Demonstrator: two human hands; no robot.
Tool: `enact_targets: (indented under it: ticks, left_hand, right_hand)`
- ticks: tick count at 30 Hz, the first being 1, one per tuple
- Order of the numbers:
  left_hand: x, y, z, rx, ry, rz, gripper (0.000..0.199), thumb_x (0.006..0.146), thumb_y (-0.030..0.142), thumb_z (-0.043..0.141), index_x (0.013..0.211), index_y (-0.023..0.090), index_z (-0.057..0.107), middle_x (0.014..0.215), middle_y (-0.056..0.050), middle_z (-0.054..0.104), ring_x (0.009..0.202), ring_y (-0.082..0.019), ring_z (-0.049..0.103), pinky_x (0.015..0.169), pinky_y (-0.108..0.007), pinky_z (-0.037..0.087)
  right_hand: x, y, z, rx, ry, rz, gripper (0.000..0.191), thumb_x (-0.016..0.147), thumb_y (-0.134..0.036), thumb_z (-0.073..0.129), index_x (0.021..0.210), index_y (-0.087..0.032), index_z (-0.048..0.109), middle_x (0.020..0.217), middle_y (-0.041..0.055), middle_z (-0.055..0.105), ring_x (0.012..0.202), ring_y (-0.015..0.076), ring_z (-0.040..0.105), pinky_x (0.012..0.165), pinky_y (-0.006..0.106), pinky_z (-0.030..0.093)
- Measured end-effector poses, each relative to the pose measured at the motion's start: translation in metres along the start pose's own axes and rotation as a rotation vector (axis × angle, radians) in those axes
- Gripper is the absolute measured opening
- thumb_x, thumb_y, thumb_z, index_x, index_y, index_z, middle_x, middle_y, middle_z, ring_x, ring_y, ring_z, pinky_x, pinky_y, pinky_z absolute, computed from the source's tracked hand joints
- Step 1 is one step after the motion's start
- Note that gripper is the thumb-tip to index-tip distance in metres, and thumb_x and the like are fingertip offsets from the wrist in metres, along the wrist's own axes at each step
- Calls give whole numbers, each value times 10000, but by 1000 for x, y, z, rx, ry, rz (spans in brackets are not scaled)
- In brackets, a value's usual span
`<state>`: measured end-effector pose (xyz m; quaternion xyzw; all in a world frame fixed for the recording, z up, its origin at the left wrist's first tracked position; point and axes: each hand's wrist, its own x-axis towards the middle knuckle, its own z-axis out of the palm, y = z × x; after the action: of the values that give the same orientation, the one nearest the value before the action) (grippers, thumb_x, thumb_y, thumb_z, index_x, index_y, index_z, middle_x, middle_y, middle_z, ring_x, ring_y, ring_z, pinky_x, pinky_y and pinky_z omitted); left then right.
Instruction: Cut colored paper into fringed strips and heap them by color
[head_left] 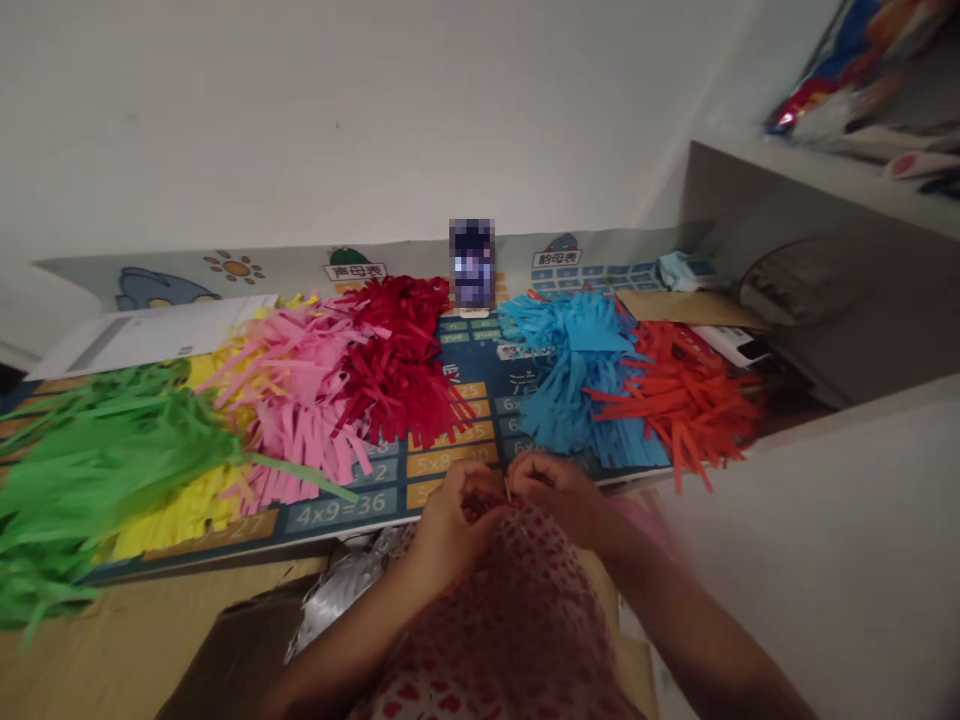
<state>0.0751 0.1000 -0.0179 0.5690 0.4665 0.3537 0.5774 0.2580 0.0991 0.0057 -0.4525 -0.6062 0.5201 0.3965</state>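
Note:
My left hand [459, 520] and my right hand [561, 495] meet at the table's front edge, just above a red-patterned garment [517, 610] on my lap. Both have curled, pinching fingertips. A thin pale sliver shows between them, too small to name. Beyond the hands lie fringed paper bunches: dark red [401, 370], pink [307, 385], yellow [176, 515] and green [127, 470] to the left, blue [581, 370] and orange-red [686, 395] to the right.
A printed mat [341, 510] with number tables covers the table. A phone with a blurred screen [472, 265] stands against the wall. White papers [165, 335] lie back left, a brown envelope [682, 308] back right. Silvery plastic [341, 590] hangs below the edge; a shelf [825, 165] juts out right.

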Motion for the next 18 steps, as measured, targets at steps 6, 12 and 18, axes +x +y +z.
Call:
enact_targets:
  ticks: [6, 12, 18]
  left_hand:
    - [4, 2, 8, 2, -38, 4, 365, 720, 245, 730, 970, 209, 467, 815, -7, 697, 749, -155, 663, 673, -257, 462]
    - [5, 2, 7, 28, 1, -4, 352, 718, 230, 726, 989, 197, 503, 824, -21, 711, 748, -159, 669, 636, -242, 461]
    - [-5, 14, -32, 218, 22, 193, 66, 780, 244, 683, 790, 186, 714, 820, -48, 731, 784, -163, 660, 721, -258, 496]
  right_hand:
    - [-2, -21, -32, 335, 74, 202, 299, 886, -452, 565, 747, -193, 507, 590, -59, 523, 428, 62, 420, 444, 188, 293]
    - [-1, -20, -38, 113, 175, 177, 281, 849, -442, 615, 755, -190, 533, 565, -62, 506, 452, 75, 439, 462, 192, 337]
    - [-24, 45, -6, -504, -273, 258, 220, 909, -336, 527, 852, -186, 678, 798, 23, 686, 712, 138, 615, 647, 223, 444]
